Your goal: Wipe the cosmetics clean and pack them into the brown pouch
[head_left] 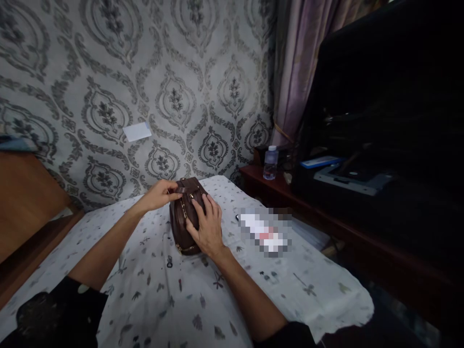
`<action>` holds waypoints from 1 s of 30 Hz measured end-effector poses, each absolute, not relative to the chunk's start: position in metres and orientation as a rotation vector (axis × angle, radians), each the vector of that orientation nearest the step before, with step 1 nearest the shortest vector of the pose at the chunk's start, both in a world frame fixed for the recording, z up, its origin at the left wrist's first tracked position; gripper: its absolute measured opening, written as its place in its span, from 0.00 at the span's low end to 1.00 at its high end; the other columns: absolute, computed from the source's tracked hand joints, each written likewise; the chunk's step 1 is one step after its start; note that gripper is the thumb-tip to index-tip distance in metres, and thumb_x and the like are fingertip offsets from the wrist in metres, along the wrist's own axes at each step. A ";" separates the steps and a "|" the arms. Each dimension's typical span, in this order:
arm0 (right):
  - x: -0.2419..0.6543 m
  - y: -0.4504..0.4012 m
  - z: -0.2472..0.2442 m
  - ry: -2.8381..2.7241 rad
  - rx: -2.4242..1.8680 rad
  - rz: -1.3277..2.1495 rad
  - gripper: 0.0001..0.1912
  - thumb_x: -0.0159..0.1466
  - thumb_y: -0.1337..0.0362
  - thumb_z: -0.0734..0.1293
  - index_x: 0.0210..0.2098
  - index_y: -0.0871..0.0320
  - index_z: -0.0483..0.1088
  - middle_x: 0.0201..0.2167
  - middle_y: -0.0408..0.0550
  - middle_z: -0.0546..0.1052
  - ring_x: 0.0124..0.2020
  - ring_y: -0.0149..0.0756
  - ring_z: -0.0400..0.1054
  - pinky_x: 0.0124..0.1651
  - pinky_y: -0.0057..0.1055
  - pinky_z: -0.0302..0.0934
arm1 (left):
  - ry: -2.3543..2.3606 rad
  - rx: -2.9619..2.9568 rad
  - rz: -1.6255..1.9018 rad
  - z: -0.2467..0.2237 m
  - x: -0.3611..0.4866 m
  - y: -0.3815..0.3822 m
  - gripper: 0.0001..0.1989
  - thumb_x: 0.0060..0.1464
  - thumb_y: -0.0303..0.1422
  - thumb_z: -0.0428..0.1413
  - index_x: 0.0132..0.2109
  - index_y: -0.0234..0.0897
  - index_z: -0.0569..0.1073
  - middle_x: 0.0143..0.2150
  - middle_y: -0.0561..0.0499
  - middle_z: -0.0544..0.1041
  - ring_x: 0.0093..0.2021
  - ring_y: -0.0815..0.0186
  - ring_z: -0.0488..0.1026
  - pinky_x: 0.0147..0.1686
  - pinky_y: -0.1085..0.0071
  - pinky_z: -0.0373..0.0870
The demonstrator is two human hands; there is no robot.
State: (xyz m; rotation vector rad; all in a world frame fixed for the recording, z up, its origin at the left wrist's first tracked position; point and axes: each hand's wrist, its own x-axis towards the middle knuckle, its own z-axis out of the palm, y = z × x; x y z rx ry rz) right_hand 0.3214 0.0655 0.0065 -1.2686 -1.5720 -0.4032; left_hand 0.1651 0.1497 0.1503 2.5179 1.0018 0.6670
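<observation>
A dark brown leather handbag [181, 233] with gold-coloured zips and fittings stands on the patterned white bed sheet [152, 299]. At its far upper end, my left hand [161, 194] is closed, thumb and fingers pinching a brown strap [187, 190] that lies across the top. My right hand [207, 227] grips the bag from the near right side. Its thumb presses beside a zip, and its bent fingers spread over the top near a small gold fitting [192, 196]. The bag looks closed on top; its contents are hidden.
A blurred-out item [264, 234] lies on the sheet to the right. Beyond it, a dark red wooden desk [250, 175] holds a clear bottle [270, 163] and a blue-edged flat item [321, 162]. A brown wooden board [29, 198] stands at left, and patterned wallpaper rises behind.
</observation>
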 end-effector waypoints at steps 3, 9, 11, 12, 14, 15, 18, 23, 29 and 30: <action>0.322 0.065 0.008 -1.574 -1.275 -0.377 0.28 0.66 0.58 0.64 0.64 0.58 0.63 0.65 0.62 0.61 0.68 0.54 0.51 0.66 0.55 0.49 | 0.932 2.435 0.591 0.150 0.162 0.153 0.15 0.49 0.44 0.57 0.27 0.36 0.72 0.25 0.54 0.71 0.28 0.65 0.68 0.30 0.71 0.65; 0.323 0.066 0.005 -1.512 -1.240 -0.348 0.28 0.67 0.57 0.62 0.65 0.59 0.60 0.66 0.61 0.61 0.68 0.52 0.51 0.67 0.54 0.49 | 1.012 2.402 0.742 0.141 0.167 0.165 0.14 0.52 0.44 0.55 0.30 0.36 0.73 0.26 0.53 0.73 0.29 0.65 0.68 0.30 0.70 0.65; 0.322 0.068 0.002 -1.413 -1.261 -0.322 0.28 0.69 0.56 0.60 0.65 0.61 0.59 0.67 0.64 0.59 0.69 0.52 0.50 0.67 0.55 0.49 | 1.043 2.421 0.833 0.136 0.175 0.168 0.13 0.52 0.42 0.54 0.35 0.36 0.74 0.30 0.53 0.74 0.32 0.63 0.69 0.34 0.69 0.66; 0.322 0.070 0.000 -1.353 -1.288 -0.293 0.28 0.70 0.55 0.59 0.65 0.62 0.58 0.67 0.65 0.58 0.69 0.53 0.50 0.67 0.56 0.50 | 1.056 2.430 0.869 0.134 0.180 0.169 0.13 0.52 0.42 0.54 0.37 0.36 0.74 0.32 0.52 0.75 0.33 0.63 0.70 0.36 0.68 0.67; 0.320 0.074 -0.004 -1.265 -1.349 -0.220 0.28 0.72 0.55 0.56 0.67 0.63 0.56 0.67 0.66 0.58 0.68 0.53 0.51 0.66 0.57 0.51 | 1.080 2.448 0.921 0.129 0.191 0.171 0.15 0.52 0.42 0.55 0.39 0.35 0.76 0.35 0.51 0.76 0.35 0.62 0.71 0.38 0.68 0.67; 0.320 0.075 -0.006 -1.250 -1.374 -0.191 0.28 0.72 0.56 0.54 0.67 0.63 0.55 0.67 0.66 0.59 0.68 0.53 0.52 0.65 0.57 0.52 | 1.093 2.457 0.939 0.127 0.197 0.172 0.15 0.52 0.43 0.56 0.39 0.35 0.76 0.35 0.50 0.77 0.37 0.60 0.71 0.39 0.67 0.67; 0.320 0.080 -0.007 -1.293 -1.407 -0.173 0.27 0.73 0.57 0.53 0.68 0.62 0.57 0.67 0.64 0.61 0.67 0.52 0.54 0.66 0.56 0.52 | 1.137 2.465 0.966 0.121 0.213 0.175 0.14 0.52 0.43 0.58 0.37 0.36 0.78 0.34 0.49 0.78 0.39 0.58 0.73 0.41 0.65 0.67; 0.324 0.080 -0.004 -1.355 -1.385 -0.129 0.26 0.73 0.58 0.53 0.67 0.59 0.59 0.66 0.60 0.63 0.66 0.48 0.57 0.66 0.51 0.54 | 1.201 2.418 0.946 0.113 0.225 0.183 0.11 0.53 0.38 0.60 0.39 0.36 0.79 0.37 0.49 0.81 0.39 0.59 0.75 0.41 0.66 0.68; 0.325 0.077 -0.002 -1.292 -1.248 -0.010 0.28 0.72 0.53 0.56 0.65 0.62 0.61 0.66 0.61 0.64 0.67 0.48 0.56 0.68 0.51 0.52 | 1.286 2.382 0.836 0.114 0.228 0.197 0.13 0.61 0.41 0.59 0.37 0.33 0.75 0.31 0.53 0.76 0.31 0.67 0.74 0.37 0.66 0.72; 0.325 0.078 -0.003 -1.261 -1.218 0.017 0.28 0.72 0.53 0.55 0.65 0.63 0.61 0.65 0.62 0.65 0.67 0.48 0.57 0.68 0.51 0.52 | 1.293 2.376 0.832 0.115 0.229 0.199 0.15 0.62 0.42 0.58 0.38 0.33 0.75 0.33 0.53 0.77 0.32 0.67 0.74 0.37 0.66 0.73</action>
